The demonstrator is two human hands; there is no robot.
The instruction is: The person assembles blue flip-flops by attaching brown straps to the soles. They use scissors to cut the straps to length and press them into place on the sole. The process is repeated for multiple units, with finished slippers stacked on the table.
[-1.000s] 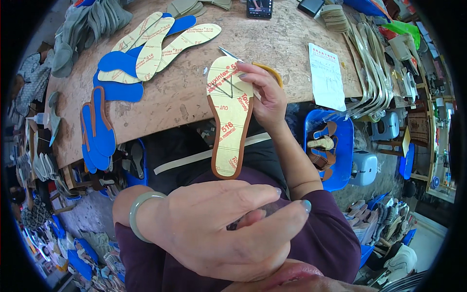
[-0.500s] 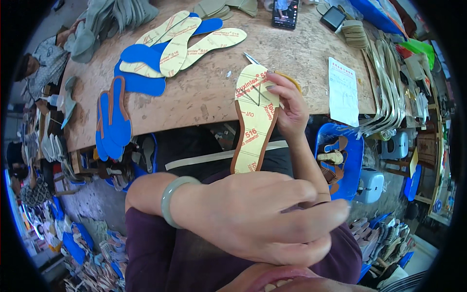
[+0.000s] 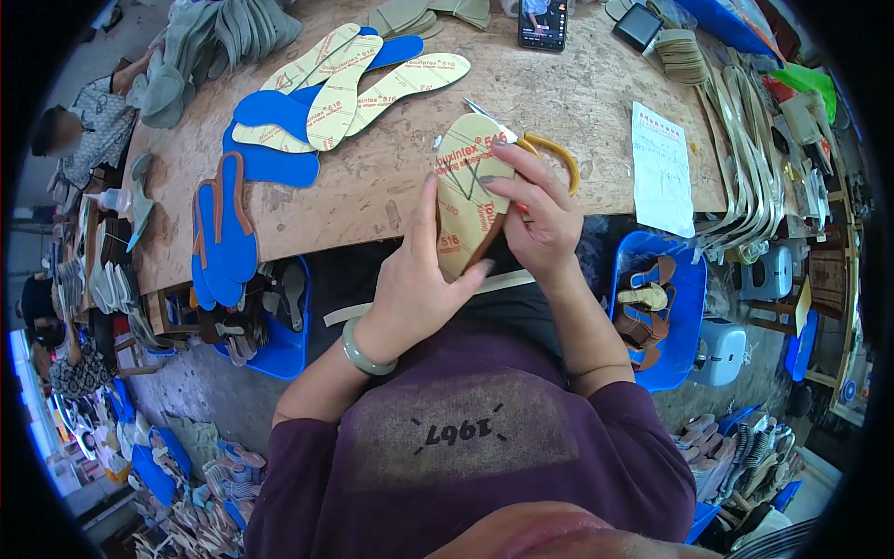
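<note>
Just off the table's front edge I hold a pale yellow insole with red print, a dark drawn V mark and a brown strip along its side. My left hand, a pale green bangle on its wrist, grips the insole's left and lower edges, fingers along one side and thumb across the bottom. On the opposite edge my right hand is closed, fingertips on the printed face. Behind the insole and right hand lie scissors with yellow handles, partly hidden. The insole's lower end is tilted away or bent out of sight.
Yellow and blue insoles overlap on the table; brown-edged blue ones hang over its front edge. A paper sheet, a phone and long pale strips lie around. A blue bin holds sandals. Another person sits at left.
My left hand has come down and forward from close to my face onto the insole. The insole has shifted slightly left and its lower end has turned out of view, uncovering more of the scissors.
</note>
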